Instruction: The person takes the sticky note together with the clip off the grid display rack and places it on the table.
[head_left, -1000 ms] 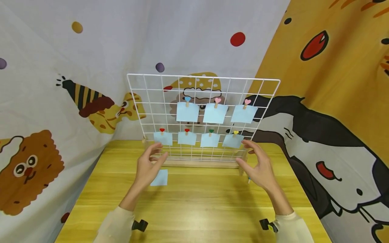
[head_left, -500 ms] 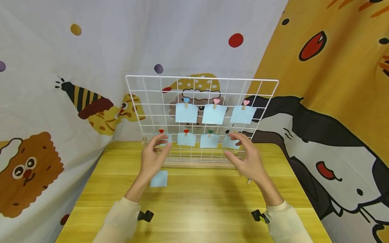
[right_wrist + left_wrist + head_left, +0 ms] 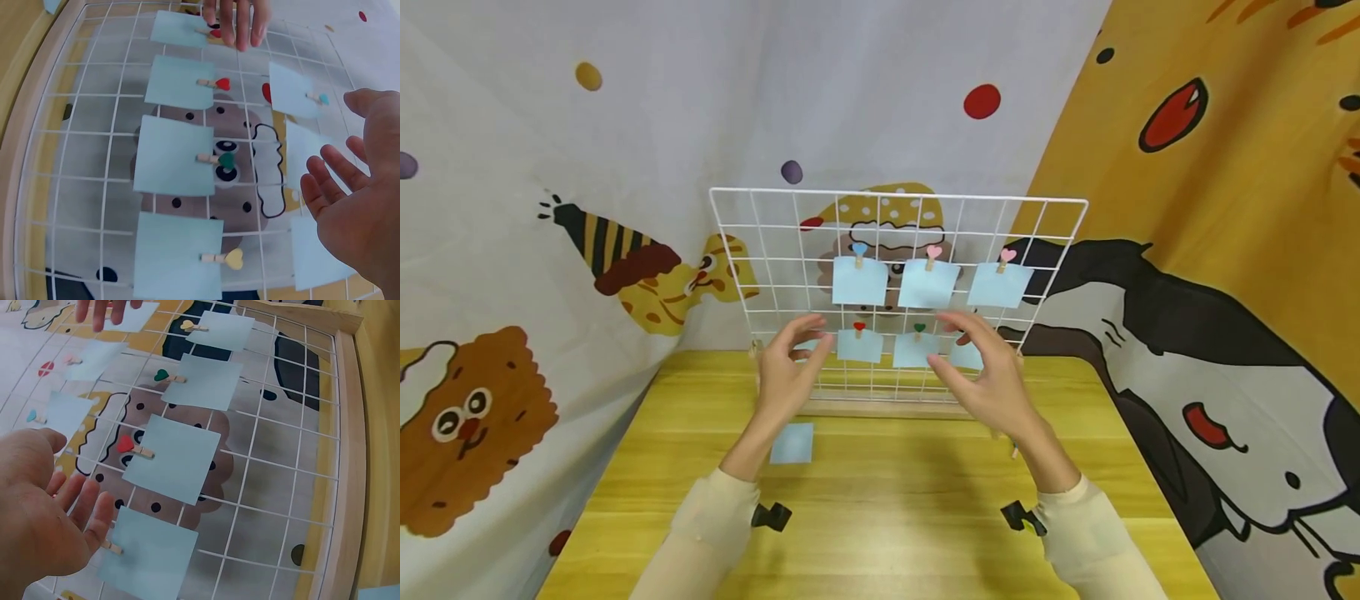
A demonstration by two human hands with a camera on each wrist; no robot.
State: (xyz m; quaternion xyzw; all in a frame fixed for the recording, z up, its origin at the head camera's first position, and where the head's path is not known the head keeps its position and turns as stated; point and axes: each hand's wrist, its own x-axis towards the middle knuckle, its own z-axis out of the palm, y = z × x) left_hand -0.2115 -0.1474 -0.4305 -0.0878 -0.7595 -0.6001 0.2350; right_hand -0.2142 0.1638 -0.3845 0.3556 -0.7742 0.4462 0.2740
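Observation:
A white wire grid stands upright on a wooden base. Pale blue paper notes hang on it in two rows from small heart clothespins, among them a blue clothespin and a green clothespin. In front of the lower row, my left hand is raised with relaxed, parted fingers, partly covering the leftmost note. My right hand mirrors it, fingers curving over the rightmost lower note. Neither hand holds anything. The right wrist view shows the yellow clothespin hidden in the head view.
A loose blue note lies on the wooden table below my left hand. A small clothespin lies by my right forearm. Behind the grid hangs a cartoon-printed curtain.
Both hands have moved inward, toward each other, and slightly up in front of the grid. The right hand has travelled farther left. The notes and clothespins stay in place.

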